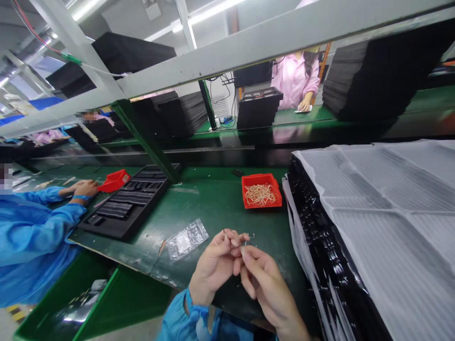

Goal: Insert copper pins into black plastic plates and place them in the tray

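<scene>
My left hand (pixel 214 263) and my right hand (pixel 266 279) meet above the front of the green table (pixel 216 203). The fingers of both are closed in a pinch, fingertips almost touching. Whatever lies between them is too small and too covered to name. Just beyond the fingertips, a few tiny bits show on the tabletop. A clear zip bag (pixel 186 240) with a white label lies left of my left hand. Farther back, a red bin (pixel 262 205) holds many thin, cream-coloured strips.
Tall stacked trays under translucent white sheets (pixel 391 237) stand close on the right. A black foam tray (pixel 122 232) and another red bin (pixel 115 181) lie left, by a co-worker's blue sleeve (pixel 31 227). Below hangs a green bin (pixel 131 293); a slanted green post (pixel 145 142) rises behind.
</scene>
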`<state>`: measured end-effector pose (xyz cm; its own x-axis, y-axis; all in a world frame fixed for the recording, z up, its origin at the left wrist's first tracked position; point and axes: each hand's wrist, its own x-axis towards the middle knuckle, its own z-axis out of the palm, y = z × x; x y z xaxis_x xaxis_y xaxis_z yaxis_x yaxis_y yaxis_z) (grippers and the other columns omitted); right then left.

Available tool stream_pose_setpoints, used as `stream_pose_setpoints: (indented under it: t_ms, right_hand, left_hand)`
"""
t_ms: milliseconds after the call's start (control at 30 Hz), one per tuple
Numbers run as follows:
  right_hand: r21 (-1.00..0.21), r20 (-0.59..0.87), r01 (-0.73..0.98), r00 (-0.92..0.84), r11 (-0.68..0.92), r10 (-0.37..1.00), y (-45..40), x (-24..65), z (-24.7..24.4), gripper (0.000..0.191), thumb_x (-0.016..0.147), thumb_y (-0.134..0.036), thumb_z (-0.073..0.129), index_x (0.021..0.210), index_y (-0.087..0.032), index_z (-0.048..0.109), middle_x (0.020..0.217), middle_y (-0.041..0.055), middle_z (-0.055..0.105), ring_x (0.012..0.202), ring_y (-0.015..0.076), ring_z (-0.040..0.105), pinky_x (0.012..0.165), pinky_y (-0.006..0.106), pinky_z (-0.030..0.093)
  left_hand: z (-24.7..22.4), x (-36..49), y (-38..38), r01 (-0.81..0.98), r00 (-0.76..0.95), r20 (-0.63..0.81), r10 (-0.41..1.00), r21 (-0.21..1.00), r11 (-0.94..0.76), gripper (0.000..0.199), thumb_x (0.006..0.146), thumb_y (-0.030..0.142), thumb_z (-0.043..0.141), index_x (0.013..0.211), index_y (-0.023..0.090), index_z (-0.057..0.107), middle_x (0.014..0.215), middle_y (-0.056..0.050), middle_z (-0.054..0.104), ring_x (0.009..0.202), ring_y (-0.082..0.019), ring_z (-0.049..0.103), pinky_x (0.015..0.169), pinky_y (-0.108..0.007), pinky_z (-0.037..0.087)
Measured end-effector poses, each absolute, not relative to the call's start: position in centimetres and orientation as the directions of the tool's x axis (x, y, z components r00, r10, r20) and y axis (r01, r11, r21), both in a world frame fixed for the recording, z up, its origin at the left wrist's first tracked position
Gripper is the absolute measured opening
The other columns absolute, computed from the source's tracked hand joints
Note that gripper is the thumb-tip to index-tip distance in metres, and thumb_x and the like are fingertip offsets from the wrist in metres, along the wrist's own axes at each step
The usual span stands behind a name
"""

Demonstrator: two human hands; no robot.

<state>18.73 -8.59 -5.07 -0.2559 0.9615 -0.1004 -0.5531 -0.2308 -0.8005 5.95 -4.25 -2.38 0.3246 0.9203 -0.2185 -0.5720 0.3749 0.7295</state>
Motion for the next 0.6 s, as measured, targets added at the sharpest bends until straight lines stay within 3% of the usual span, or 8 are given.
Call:
stream_pose_setpoints:
  t_ms: [100, 167, 300, 500, 600]
  right_hand:
    - [-0.654, -0.094, -0.668, -0.393, -0.354, 0.915, -8.71, 18.95, -4.63, 0.046, 0.091, -0.06, 0.077, 0.092, -0.014, 0.07, 0.07, -0.0009, 0.068, 0.032, -0.0026, 0.029, 0.036, 0.017, 0.014]
    - [-0.572, -0.094, -0.71, -0.441, -0.411, 0.893, -8.75, 18.93, -4.35, 0.044, 0.088, -0.056, 0.082, 0.09, -0.013, 0.07, 0.067, -0.0012, 0.068, 0.031, -0.0026, 0.029, 0.034, 0.016, 0.015]
    - [-0.532, -0.111, -0.73, -0.442, -0.429, 0.89, -8.76, 18.73, -4.11, 0.043, 0.084, -0.053, 0.086, 0.087, -0.013, 0.071, 0.063, -0.0012, 0.068, 0.031, -0.0023, 0.031, 0.034, 0.015, 0.017]
    - [-0.526, -0.111, -0.749, -0.408, -0.402, 0.906, -8.73, 18.7, -4.04, 0.039, 0.082, -0.05, 0.088, 0.087, -0.014, 0.073, 0.058, -0.0022, 0.065, 0.032, -0.0016, 0.031, 0.038, 0.015, 0.018]
    - [-0.556, -0.111, -0.75, -0.361, -0.359, 0.926, -8.69, 18.74, -3.98, 0.039, 0.081, -0.05, 0.088, 0.084, -0.014, 0.073, 0.056, -0.0024, 0.064, 0.033, -0.0008, 0.032, 0.039, 0.016, 0.021]
  left_hand:
    - [-2.15, 6.3, -4.45, -0.608, 0.356, -0.228, 0.906, 0.68, 0.409, 0.043, 0.053, 0.032, 0.108, 0.066, 0.021, 0.068, 0.071, 0.003, 0.059, 0.101, -0.017, 0.075, 0.093, -0.024, 0.061]
    - [-2.06, 6.46, -4.59, -0.608, 0.386, -0.235, 0.892, 0.662, 0.438, 0.041, 0.051, 0.027, 0.107, 0.063, 0.021, 0.069, 0.078, 0.002, 0.067, 0.103, -0.019, 0.076, 0.097, -0.027, 0.06]
    - [-2.15, 6.53, -4.74, -0.594, 0.413, -0.246, 0.877, 0.657, 0.464, 0.036, 0.05, 0.02, 0.104, 0.058, 0.021, 0.069, 0.09, 0.0, 0.074, 0.105, -0.021, 0.077, 0.1, -0.03, 0.059]
    - [-2.39, 6.34, -4.64, -0.538, 0.387, -0.243, 0.89, 0.724, 0.432, 0.044, 0.049, 0.036, 0.106, 0.057, 0.021, 0.066, 0.088, -0.002, 0.073, 0.11, -0.028, 0.076, 0.112, -0.043, 0.054]
    - [-2.3, 6.26, -4.68, -0.473, 0.325, -0.212, 0.922, 0.808, 0.352, 0.042, 0.058, 0.047, 0.101, 0.066, 0.018, 0.072, 0.094, -0.01, 0.076, 0.11, -0.036, 0.076, 0.109, -0.055, 0.055]
